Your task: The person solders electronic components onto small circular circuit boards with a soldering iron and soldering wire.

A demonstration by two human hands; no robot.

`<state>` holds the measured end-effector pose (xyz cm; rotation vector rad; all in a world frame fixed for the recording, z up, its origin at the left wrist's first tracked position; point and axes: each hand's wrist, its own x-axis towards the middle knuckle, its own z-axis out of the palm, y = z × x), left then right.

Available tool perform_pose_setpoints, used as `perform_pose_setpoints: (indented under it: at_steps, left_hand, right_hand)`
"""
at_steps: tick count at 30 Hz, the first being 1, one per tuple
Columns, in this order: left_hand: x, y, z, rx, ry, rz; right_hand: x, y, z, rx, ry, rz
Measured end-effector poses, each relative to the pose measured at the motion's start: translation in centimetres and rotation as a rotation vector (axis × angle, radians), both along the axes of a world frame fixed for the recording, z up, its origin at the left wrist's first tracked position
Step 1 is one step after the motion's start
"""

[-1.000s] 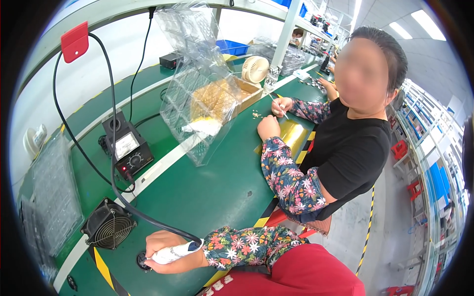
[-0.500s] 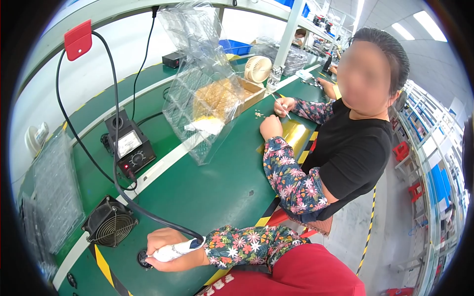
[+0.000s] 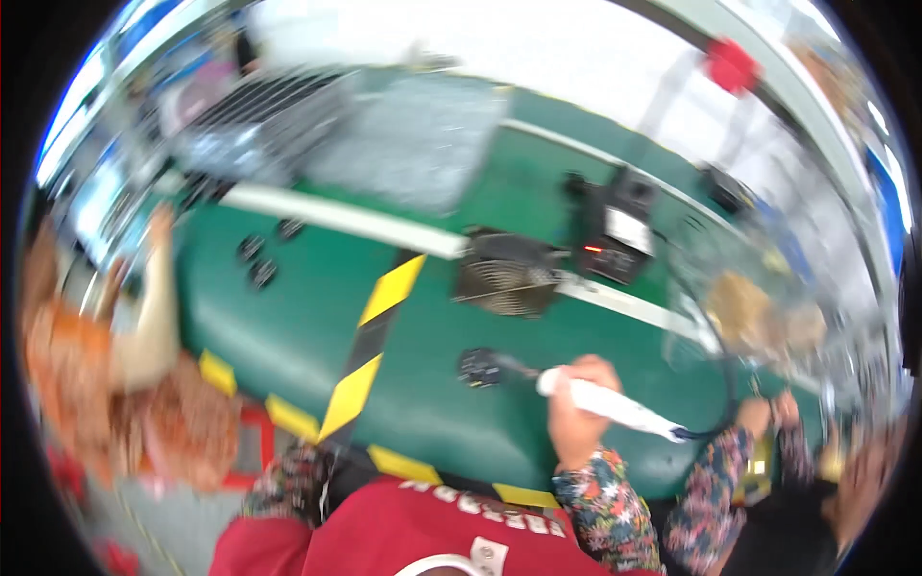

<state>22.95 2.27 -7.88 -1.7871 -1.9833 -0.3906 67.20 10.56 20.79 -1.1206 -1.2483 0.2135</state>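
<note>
The picture is blurred by motion. My right hand (image 3: 579, 408) is closed around a white pen-shaped corded tool (image 3: 615, 403) over the green bench (image 3: 288, 326). The tool's dark tip points left at a small black round part (image 3: 477, 367) lying on the bench. A floral sleeve covers my right forearm, above a red garment at the lower edge. My left hand is not visible; only a bit of floral sleeve (image 3: 288, 475) shows at the lower left.
A small black fan (image 3: 504, 278) and a black power station (image 3: 615, 230) stand behind the hand. A yellow-black stripe (image 3: 370, 336) crosses the bench. One person (image 3: 768, 418) works to the right near clear bags (image 3: 759, 312), another person (image 3: 86, 355) to the left.
The view has swung sharply left, away from the person on the right. The fan and station now sit mid-frame. My right hand still holds the white tool by the black round part.
</note>
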Motion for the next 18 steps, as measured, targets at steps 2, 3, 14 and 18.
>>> perform_pose_setpoints:
  at_steps: [2, 3, 14, 18]
  left_hand:
    - [6.2, 9.1, -1.9, -0.304, -0.033, -0.103]
    - [6.4, 13.1, -3.5, -0.447, -0.08, -0.13]
    - [9.2, 4.8, 17.1, -0.751, -0.249, -0.213]
    - [12.1, 3.4, 23.5, -0.303, -0.379, -0.463]
  right_hand:
    - [1.2, -0.4, 0.1, -0.026, 0.036, -0.008]
    - [0.9, -0.4, 0.3, -0.002, 0.012, -0.039]
    - [1.4, -0.6, 0.7, 0.018, 0.108, 0.012]
    - [1.5, -0.6, 0.7, 0.023, 0.162, -0.019]
